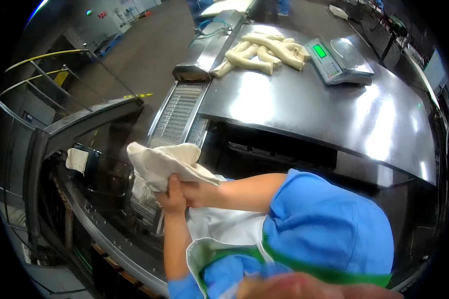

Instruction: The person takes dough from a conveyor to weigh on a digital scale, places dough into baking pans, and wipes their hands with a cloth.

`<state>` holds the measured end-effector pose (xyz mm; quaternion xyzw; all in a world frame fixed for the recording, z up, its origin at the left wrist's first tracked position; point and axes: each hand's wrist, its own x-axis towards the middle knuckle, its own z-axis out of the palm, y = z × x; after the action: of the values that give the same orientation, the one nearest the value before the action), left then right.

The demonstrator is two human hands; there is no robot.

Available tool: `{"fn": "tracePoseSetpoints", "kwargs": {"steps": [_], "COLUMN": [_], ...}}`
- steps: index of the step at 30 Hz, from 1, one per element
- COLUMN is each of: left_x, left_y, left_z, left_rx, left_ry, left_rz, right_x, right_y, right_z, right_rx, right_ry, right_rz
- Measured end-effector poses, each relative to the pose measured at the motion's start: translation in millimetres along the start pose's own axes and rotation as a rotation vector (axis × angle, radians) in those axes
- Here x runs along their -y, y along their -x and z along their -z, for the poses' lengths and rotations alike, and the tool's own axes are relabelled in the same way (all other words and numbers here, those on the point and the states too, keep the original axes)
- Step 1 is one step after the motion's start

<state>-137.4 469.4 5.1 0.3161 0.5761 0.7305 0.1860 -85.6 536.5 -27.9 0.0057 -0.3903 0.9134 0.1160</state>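
Note:
An off-white floppy sheet point(167, 162), folded and drooping at its edges, is held up over the mesh conveyor point(177, 112). Whether it is cloth or dough I cannot tell. My left hand point(172, 200) grips its lower side, thumb pointing up along it. Reaching in from the right, my right hand point(198, 193) meets my left hand at the same sheet; its fingers are largely hidden behind the sheet and the left hand.
Several thick dough ropes point(254, 57) lie piled on the steel table point(304, 102), beside a digital scale point(334, 62) with a lit green display. At left are a railing point(60, 60) and a dark chair point(97, 167) with a pale cloth point(77, 160) on it.

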Motion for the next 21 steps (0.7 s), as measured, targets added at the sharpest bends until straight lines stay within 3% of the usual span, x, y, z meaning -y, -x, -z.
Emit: {"fn": "tracePoseSetpoints", "kwargs": {"steps": [1,2,4,6,7,8,9,11,12,13,15,16,18,19,21], "left_x": [1,2,5,3,-12,-28,-43,-76,-53,-21,-2,3,-1,-9,-11], "left_y": [1,4,4,-17,-12,-8,-3,0,-5,-5,-16,-14,-9,-10,-8], "left_z": [0,1,-12,-57,-50,-42,-35,-84,-73,-53,-46,-50,-69,-70,-74], "left_rx": [0.007,-0.03,-0.071,-0.542,-0.38,-0.248,-0.158,-0.321,-0.226,-0.129,-0.037,-0.039,0.211,0.292,0.261], "left_ry": [-0.005,0.116,0.241,-0.18,0.159,0.545,0.856,0.747,0.701,0.671,0.239,0.236,-0.742,-0.791,-0.774], "left_rz": [0.003,-0.026,-0.049,-0.094,-0.054,0.033,0.165,0.095,0.044,0.179,0.334,0.335,-0.06,-0.137,-0.093], "right_x": [-35,-44,33,47,82,91,102,105,98,89,73,68,64,62,69], "right_y": [-12,-20,7,-14,3,-2,1,1,-5,-10,-14,-15,-10,-8,-3], "right_z": [15,10,-30,-64,-34,-22,-26,-18,-7,0,9,14,11,10,6], "right_rx": [-0.001,-0.341,-0.685,-0.351,0.004,-0.022,0.108,0.173,0.096,0.096,-0.35,-0.512,-0.607,-0.609,-0.559], "right_ry": [0.081,0.573,1.391,0.141,0.436,0.529,0.144,-0.311,-0.194,-0.198,-0.11,-0.041,0.116,0.171,0.211], "right_rz": [0.069,0.489,0.708,0.665,0.484,0.141,0.17,0.14,0.159,0.159,0.051,0.03,0.105,0.15,0.241]}}
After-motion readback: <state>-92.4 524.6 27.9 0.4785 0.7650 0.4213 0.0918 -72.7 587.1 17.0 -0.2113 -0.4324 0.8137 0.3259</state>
